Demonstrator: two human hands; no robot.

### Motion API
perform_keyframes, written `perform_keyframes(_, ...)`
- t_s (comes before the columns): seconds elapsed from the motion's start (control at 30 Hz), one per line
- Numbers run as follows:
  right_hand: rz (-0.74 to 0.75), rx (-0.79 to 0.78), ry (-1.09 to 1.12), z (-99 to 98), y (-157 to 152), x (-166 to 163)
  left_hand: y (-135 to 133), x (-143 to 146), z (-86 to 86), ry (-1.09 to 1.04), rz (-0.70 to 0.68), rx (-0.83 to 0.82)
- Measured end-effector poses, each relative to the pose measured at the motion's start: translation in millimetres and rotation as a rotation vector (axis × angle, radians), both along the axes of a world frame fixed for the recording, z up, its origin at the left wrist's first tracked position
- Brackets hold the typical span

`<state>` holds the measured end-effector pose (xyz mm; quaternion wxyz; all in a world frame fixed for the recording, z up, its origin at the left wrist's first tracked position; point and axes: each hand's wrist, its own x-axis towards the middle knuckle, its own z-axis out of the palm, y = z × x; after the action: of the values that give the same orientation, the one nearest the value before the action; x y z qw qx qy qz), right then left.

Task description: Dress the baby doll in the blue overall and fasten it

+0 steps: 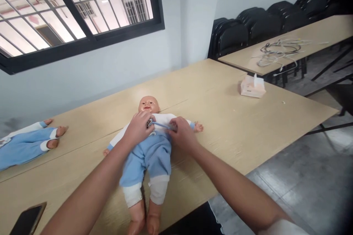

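Note:
A baby doll (150, 147) in a white top and light blue overalls lies on its back on the wooden table (220, 117), head away from me. My left hand (138, 128) is closed on the doll's chest, pinching one end of a blue overall strap (162, 125). My right hand (182, 132) is closed on the strap's other end near the doll's left shoulder. The strap is stretched between both hands.
A second doll (24, 143) in blue lies at the table's left edge. A phone (26, 220) sits at the near left corner. A tissue pack (252, 86) rests at the right. Cables (281, 51) lie on another table, with black chairs (261, 25) behind.

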<state>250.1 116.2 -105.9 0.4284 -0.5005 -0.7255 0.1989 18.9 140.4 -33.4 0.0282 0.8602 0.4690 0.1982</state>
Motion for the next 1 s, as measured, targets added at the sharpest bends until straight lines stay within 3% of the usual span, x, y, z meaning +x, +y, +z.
perform_keyframes(0.17, -0.305, -0.042, -0.245, -10.3, -10.8, 64.0, -16.8, -7.1, -4.4, -0.144, 0.008, 0.108)
perform_keyframes(0.27, -0.313, -0.187, -0.258, -16.9, -13.7, 89.4, -22.3, -9.0, -5.4, -0.154, 0.051, 0.115)
perform_keyframes(0.33, -0.236, -0.271, -0.103, -15.9, -9.9, 92.6, -24.0, -9.6, -4.7, -0.146, 0.076, 0.108)
perform_keyframes(0.47, -0.077, -0.276, 0.422, -0.5, 4.8, 78.2, -26.2, -12.8, 1.5, -0.098, 0.047, 0.033)
perform_keyframes(0.57, -0.015, -0.174, 0.557, 14.9, 15.6, 62.6, -27.9, -17.5, 7.5, -0.037, 0.004, -0.055)
perform_keyframes(0.67, 0.007, 0.003, 0.449, 29.1, 26.0, 45.1, -29.3, -20.7, 10.0, -0.016, 0.013, -0.039)
perform_keyframes(0.8, 0.057, 0.172, 0.223, 45.8, 41.3, 11.9, -30.2, -18.1, 6.2, -0.092, 0.089, 0.232)
perform_keyframes(0.9, 0.183, 0.2, 0.027, 52.7, 50.3, -16.6, -30.6, -13.2, 1.6, -0.14, 0.114, 0.419)
perform_keyframes(1.0, 0.361, 0.171, -0.164, 51.2, 52.5, -34.8, -30.4, -9.9, -0.9, -0.164, 0.103, 0.472)
